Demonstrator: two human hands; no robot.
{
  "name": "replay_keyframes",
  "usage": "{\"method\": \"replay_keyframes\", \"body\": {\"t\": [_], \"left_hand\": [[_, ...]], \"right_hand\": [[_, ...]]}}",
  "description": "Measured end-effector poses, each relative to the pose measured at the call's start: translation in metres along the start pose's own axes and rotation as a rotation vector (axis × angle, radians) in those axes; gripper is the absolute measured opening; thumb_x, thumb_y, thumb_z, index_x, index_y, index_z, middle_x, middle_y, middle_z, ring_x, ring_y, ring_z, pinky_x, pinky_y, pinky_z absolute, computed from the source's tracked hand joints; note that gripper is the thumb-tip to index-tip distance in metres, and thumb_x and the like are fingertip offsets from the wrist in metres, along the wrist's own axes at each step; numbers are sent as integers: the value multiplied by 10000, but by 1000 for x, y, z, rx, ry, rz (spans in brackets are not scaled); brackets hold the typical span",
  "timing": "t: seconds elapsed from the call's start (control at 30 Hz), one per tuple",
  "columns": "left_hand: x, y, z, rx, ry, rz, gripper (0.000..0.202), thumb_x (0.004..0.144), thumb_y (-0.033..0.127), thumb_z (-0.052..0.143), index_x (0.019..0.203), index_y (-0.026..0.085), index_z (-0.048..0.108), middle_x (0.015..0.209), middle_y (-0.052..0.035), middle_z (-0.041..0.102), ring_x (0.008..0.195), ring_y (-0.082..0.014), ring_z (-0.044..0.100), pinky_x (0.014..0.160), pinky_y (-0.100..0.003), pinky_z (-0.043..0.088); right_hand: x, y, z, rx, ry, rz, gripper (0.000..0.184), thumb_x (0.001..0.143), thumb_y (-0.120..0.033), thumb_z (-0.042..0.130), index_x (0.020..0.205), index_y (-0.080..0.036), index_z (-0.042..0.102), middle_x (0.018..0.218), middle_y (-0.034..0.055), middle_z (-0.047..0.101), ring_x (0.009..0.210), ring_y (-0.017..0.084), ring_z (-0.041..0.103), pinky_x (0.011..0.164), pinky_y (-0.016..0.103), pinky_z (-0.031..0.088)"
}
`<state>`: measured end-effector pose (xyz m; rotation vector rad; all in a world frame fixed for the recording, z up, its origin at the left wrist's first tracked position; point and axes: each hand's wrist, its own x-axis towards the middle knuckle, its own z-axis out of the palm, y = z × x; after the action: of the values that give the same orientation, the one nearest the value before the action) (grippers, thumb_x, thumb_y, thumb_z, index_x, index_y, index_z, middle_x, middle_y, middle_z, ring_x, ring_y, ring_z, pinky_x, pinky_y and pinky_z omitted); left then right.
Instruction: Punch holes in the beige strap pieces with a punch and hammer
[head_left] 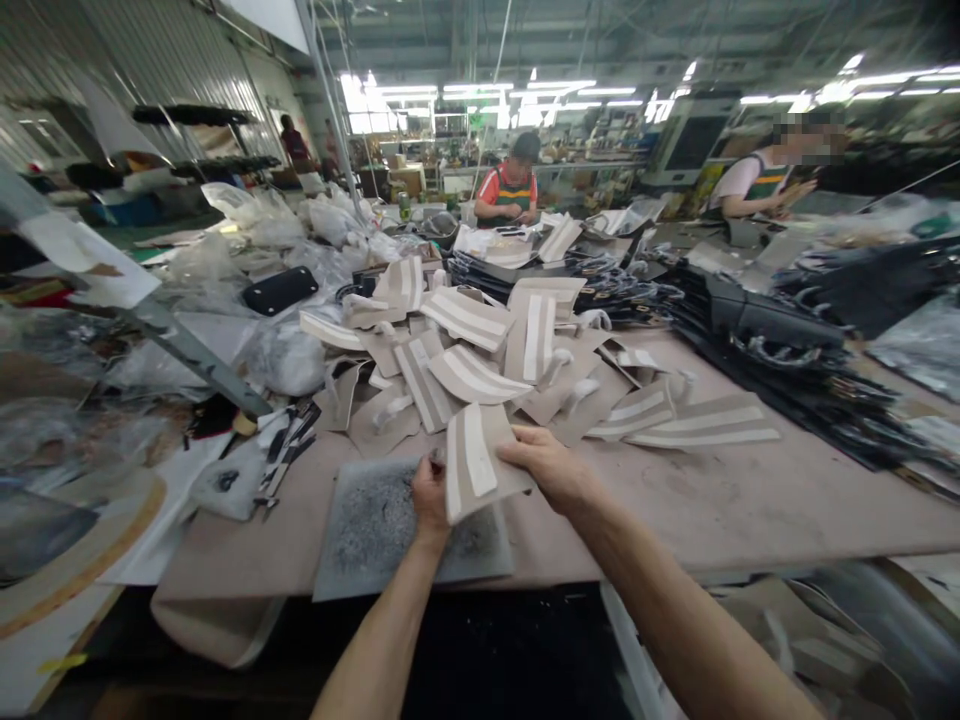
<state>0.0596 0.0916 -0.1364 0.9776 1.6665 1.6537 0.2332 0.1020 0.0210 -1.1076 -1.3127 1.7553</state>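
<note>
Between my hands is a beige fabric panel with white strips [471, 465], raised over the front of the table. My right hand [544, 462] grips its right edge, thumb on the near face. At the panel's left edge is my left hand [430, 490], fingers closed and partly hidden behind it. Below lies a grey, dark-speckled board [367, 530] on the cloth-covered table. Just beyond my hands a loose pile of similar striped beige panels [480, 375] spreads across the table, several with pale curled strips.
Stacked black bag pieces [757, 320] fill the right side. On the left are clear plastic bags [292, 360], a slanting metal post [187, 350] and scissors-like tools [281, 455]. Two people, one in a red shirt [508, 190], work across the table.
</note>
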Motion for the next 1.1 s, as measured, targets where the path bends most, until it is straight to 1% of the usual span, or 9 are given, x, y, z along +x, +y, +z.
{"method": "replay_keyframes", "body": {"t": [0.07,0.2,0.3,0.47,0.57,0.7,0.87,1.0,1.1], "left_hand": [[0,-1,0,-22,37,-17,212,731,362,695,805,171,641,715,-13,689,695,-165,645,665,-248,501],[-1,-2,1,-145,84,-68,252,749,380,680,839,152,622,743,-23,702,709,-154,671,715,-258,525],[-1,2,1,-215,115,-89,271,739,376,694,866,150,617,745,-22,709,701,-150,680,726,-267,540],[-3,8,-1,-219,133,-87,255,747,367,689,858,147,623,759,-35,719,722,-155,689,727,-267,545],[-3,5,-1,-204,96,-81,253,761,380,676,862,152,628,771,-28,717,722,-147,687,724,-256,541],[-2,-5,-1,-150,40,-54,269,749,394,704,848,152,640,786,-32,716,747,-153,685,751,-268,544],[1,2,2,-101,-95,-1,290,778,394,699,936,154,665,837,-46,734,787,-162,684,790,-283,540],[6,15,12,-181,-298,-42,408,745,345,732,1094,166,621,858,-41,739,804,-168,698,792,-287,546],[9,14,18,-165,-403,-65,365,734,324,737,1041,160,625,844,-43,739,794,-170,699,769,-282,546]], "right_hand": [[-22,-4,-2,-349,11,-86,133,774,-301,563,736,-180,603,619,-21,574,529,105,469,484,210,332],[-47,0,3,-1061,195,-215,156,765,-174,542,611,-193,547,570,12,571,534,124,487,533,247,315],[-52,24,27,-1304,132,-171,127,776,-170,571,653,-185,602,607,90,640,536,179,564,535,280,331],[-55,82,66,-1197,-31,-162,235,860,-375,584,779,-184,693,686,130,702,640,264,662,596,325,430],[-57,98,55,-994,227,-278,266,932,-352,483,946,-195,697,777,93,716,711,215,667,693,311,464],[-43,103,10,-796,633,-290,290,910,-360,499,1044,-151,649,930,101,686,787,196,625,764,309,469],[-12,127,-15,-692,449,68,321,837,-356,566,1044,-122,638,905,99,682,813,214,641,750,316,474],[-4,146,-1,-668,459,85,362,808,-249,548,1143,-119,591,946,113,674,880,231,646,794,328,469],[-5,153,6,-626,523,60,399,811,-261,538,1187,-134,561,999,128,669,953,252,643,848,353,471]]}}
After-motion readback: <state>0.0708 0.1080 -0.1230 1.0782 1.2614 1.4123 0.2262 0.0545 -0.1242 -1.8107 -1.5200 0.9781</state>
